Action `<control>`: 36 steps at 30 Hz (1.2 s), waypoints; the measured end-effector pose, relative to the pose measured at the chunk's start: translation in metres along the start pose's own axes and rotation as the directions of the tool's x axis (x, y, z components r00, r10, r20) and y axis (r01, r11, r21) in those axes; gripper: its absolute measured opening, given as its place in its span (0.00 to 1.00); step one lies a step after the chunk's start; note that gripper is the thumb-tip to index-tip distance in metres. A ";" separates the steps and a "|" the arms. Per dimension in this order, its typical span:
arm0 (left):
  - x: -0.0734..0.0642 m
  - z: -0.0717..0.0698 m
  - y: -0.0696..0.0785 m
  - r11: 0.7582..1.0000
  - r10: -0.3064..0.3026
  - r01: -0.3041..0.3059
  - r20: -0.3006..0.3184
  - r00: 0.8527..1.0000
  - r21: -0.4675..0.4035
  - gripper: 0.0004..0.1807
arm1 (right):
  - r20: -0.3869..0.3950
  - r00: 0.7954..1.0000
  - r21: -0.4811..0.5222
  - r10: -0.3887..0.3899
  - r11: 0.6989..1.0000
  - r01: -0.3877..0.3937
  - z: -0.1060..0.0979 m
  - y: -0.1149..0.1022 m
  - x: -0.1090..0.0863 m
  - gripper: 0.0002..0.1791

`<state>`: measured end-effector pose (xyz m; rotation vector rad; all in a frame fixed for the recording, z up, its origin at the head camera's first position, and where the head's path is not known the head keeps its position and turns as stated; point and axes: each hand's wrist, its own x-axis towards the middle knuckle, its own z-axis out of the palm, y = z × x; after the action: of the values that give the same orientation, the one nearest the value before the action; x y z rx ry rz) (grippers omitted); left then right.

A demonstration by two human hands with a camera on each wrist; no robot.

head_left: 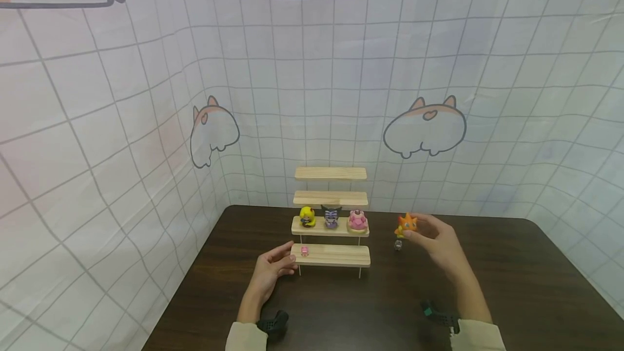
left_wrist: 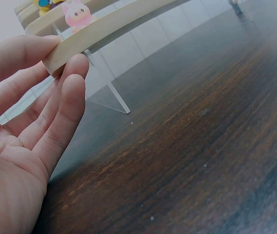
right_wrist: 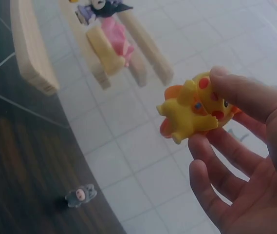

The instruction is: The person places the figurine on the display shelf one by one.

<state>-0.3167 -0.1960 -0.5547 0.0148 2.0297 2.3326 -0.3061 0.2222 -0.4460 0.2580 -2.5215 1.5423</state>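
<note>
My left hand [head_left: 267,271] pinches the left end of the lowest wooden board of a tiered display stand [head_left: 336,256], thumb above and fingers beneath. On that board, near the hand, sits a small pink figurine [left_wrist: 78,15]. To the right of the stand, my right hand [head_left: 439,240] holds a yellow and orange figurine [right_wrist: 192,109] between thumb and fingers, above the table. Below it a small grey figurine [right_wrist: 81,195] stands on the table. The second board carries a yellow figurine [head_left: 307,217], a purple and black figurine [head_left: 331,218] and a pink figurine on a tan base [head_left: 358,221].
Two upper boards [head_left: 330,173] of the stand rise behind. Thin clear supports [left_wrist: 110,87] hold the boards over the dark wooden table [head_left: 502,264]. A white grid-patterned cloth [head_left: 336,69] with cartoon dogs hangs around the back and sides.
</note>
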 end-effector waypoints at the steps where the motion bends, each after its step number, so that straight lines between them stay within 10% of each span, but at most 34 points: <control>1: 0.000 0.000 0.000 1.000 0.000 0.000 -0.001 1.000 0.000 0.28 | 0.001 1.000 0.000 0.001 1.000 -0.001 0.001 -0.002 0.000 0.33; 36: 0.001 0.000 -0.001 1.000 0.004 -0.004 0.001 1.000 -0.001 0.28 | 0.179 0.972 0.172 -0.153 0.977 0.122 0.050 -0.044 -0.007 0.24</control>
<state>-0.3174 -0.1962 -0.5554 0.0196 2.0292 2.3356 -0.2918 0.1579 -0.4322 0.6189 -2.4558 1.7409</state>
